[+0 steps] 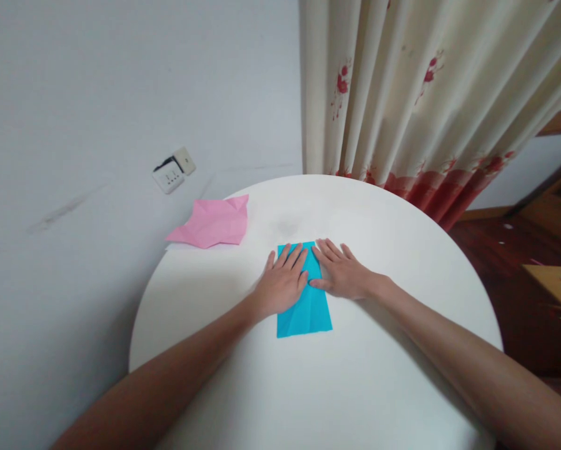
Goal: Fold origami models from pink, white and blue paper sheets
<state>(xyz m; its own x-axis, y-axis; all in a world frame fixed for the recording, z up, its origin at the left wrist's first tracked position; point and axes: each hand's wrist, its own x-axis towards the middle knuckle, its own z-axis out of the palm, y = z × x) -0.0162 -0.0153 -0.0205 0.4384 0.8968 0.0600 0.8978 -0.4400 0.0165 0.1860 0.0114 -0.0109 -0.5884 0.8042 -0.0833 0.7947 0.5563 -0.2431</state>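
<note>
A folded blue paper point(310, 315) lies flat near the middle of a round white table point(374, 375). My left hand point(283, 281) presses palm-down on the paper's upper left part, fingers spread. Beside it, my right hand point(339, 270) lies flat on the paper's upper right edge, partly on the table. The two hands almost touch at the thumbs. They hide the upper part of the paper.
A crumpled pink paper point(212, 223) lies at the table's far left edge, near the grey wall. A wall socket point(172, 172) sits behind it. A cream curtain with red flowers point(416, 94) hangs beyond the table. Dark wooden floor point(505, 262) is at the right.
</note>
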